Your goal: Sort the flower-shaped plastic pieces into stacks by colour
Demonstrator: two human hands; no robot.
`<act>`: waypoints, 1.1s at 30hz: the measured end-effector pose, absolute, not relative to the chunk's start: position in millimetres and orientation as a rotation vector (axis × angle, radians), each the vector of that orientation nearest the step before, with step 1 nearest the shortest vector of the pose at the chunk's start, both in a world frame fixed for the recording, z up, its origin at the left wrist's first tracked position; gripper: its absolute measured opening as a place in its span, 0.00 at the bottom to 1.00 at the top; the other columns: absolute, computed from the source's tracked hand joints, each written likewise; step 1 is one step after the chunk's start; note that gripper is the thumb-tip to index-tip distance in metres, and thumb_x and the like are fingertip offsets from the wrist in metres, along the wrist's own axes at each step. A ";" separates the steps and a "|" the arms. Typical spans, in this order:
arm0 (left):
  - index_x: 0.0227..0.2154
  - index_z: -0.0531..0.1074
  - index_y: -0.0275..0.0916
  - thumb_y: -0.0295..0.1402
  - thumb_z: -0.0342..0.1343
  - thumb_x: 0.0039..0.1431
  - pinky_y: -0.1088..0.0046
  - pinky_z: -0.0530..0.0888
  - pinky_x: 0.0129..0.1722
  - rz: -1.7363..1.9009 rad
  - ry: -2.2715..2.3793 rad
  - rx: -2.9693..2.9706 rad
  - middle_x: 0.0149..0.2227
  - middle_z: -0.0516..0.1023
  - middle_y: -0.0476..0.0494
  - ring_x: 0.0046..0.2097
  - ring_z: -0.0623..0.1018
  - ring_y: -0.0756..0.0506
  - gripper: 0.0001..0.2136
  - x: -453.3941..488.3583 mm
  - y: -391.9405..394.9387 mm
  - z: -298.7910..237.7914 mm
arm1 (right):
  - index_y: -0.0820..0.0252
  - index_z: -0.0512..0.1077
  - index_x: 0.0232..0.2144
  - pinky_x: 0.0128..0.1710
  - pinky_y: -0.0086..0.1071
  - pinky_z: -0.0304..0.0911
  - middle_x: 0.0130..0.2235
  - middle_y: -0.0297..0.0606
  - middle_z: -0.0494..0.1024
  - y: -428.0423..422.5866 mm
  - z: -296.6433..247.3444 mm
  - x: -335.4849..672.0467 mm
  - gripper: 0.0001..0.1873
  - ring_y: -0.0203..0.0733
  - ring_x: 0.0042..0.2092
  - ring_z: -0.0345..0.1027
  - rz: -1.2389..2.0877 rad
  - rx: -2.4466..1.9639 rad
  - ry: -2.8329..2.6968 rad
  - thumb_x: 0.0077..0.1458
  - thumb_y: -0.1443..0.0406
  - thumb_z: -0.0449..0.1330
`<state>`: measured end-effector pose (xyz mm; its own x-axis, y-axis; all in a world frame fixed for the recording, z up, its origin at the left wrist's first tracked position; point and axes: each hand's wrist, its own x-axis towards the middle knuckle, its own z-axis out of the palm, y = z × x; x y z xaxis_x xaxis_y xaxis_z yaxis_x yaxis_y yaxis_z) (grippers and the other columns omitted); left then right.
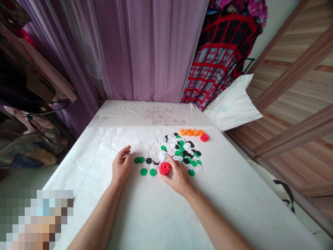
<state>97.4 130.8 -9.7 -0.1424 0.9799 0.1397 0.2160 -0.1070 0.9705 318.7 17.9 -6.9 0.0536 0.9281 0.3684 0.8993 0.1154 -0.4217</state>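
Observation:
A heap of small flower-shaped plastic discs [177, 149] in white, green and black lies on the white cloth-covered table [156, 208]. My right hand [178, 175] rests beside the heap with its fingers curled around a red disc [164, 168]. My left hand [121, 165] lies on the cloth to the left, fingers loosely apart and holding nothing, close to two green discs [139, 160]. A row of orange discs [191, 132] and another red disc [204, 137] sit at the far side of the heap.
Purple curtains [135, 52] hang behind the table. A red and black patterned cloth [221, 59] and a white bag [231, 106] stand at the back right. Wooden panelling [299, 86] fills the right side. Dark clutter lies to the left.

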 end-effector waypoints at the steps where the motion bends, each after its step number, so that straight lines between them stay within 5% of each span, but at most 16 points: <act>1: 0.46 0.74 0.38 0.39 0.51 0.54 0.63 0.75 0.50 1.316 1.423 1.381 0.48 0.80 0.38 0.49 0.79 0.43 0.18 97.4 130.8 -9.6 | 0.59 0.59 0.63 0.47 0.45 0.67 0.44 0.45 0.79 18.6 -7.3 318.2 0.38 0.53 0.45 0.72 0.047 -1.778 -1.827 0.50 0.62 0.62; 14: 0.46 0.75 0.41 0.40 0.52 0.55 0.62 0.74 0.52 1.300 1.458 1.439 0.48 0.80 0.39 0.48 0.80 0.43 0.18 94.5 131.5 -10.3 | 0.59 0.62 0.61 0.47 0.44 0.67 0.40 0.42 0.80 22.3 -5.9 330.3 0.40 0.50 0.41 0.74 0.029 -1.788 -1.736 0.44 0.62 0.64; 24: 0.46 0.75 0.40 0.43 0.54 0.53 0.62 0.76 0.49 1.281 1.451 1.406 0.48 0.80 0.38 0.50 0.79 0.41 0.20 92.5 132.7 -12.3 | 0.58 0.62 0.61 0.48 0.43 0.67 0.43 0.44 0.81 41.4 32.0 441.8 0.41 0.53 0.45 0.75 -0.002 -2.147 -1.438 0.44 0.57 0.65; 33: 0.48 0.75 0.41 0.46 0.55 0.52 0.59 0.73 0.54 1.213 1.511 1.402 0.50 0.80 0.39 0.52 0.78 0.40 0.22 88.1 132.3 -10.7 | 0.57 0.57 0.64 0.44 0.43 0.68 0.45 0.46 0.80 59.9 9.5 503.3 0.42 0.55 0.44 0.75 -0.041 -2.366 -1.301 0.49 0.57 0.64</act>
